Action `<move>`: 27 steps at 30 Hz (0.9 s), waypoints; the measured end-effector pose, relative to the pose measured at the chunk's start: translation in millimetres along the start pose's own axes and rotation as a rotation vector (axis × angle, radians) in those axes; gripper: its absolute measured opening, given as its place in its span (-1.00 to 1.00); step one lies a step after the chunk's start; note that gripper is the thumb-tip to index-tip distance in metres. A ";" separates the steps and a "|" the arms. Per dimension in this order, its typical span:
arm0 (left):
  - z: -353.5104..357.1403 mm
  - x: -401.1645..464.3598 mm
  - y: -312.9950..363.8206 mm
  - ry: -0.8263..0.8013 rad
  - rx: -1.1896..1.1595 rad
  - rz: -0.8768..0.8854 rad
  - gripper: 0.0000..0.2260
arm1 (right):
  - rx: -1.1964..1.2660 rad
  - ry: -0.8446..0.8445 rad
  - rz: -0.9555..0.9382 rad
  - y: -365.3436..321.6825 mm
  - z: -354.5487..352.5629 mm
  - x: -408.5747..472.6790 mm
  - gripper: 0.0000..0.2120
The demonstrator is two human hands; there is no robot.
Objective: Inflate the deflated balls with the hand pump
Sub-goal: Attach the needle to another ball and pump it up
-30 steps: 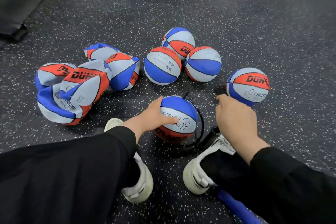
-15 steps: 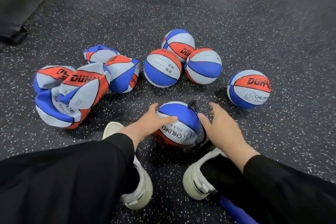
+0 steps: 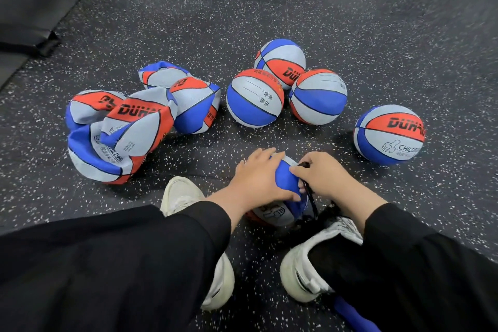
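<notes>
Steadying the ball (image 3: 285, 178) between my shoes on the speckled black floor (image 3: 350, 35), my left hand (image 3: 258, 179) grips its top with curled fingers; my right hand (image 3: 324, 175) pinches the black hose (image 3: 310, 197) at its upper right. The blue pump (image 3: 353, 314) lies slanting toward lower right.

Dark speckled rubber floor (image 3: 350, 21), black padded mat (image 3: 29, 8) at far left
</notes>
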State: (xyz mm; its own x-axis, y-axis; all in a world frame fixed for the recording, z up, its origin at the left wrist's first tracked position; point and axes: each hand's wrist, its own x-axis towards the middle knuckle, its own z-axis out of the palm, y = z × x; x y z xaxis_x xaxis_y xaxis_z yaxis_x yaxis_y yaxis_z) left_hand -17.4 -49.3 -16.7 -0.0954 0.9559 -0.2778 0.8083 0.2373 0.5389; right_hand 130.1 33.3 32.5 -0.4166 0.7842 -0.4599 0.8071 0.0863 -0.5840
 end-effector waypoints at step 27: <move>-6.7 -25.0 -52.0 0.211 -0.780 -0.422 -0.15 | 0.246 -0.068 0.053 -22.0 -35.4 -23.9 -0.57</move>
State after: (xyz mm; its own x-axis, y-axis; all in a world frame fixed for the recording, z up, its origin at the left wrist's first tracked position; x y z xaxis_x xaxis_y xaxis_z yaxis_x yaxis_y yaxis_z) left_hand -60.9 -84.3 -32.4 -0.4603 0.7570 -0.4637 0.0672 0.5506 0.8321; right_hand 137.1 34.4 80.0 -0.4107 0.7395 -0.5334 0.7058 -0.1126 -0.6994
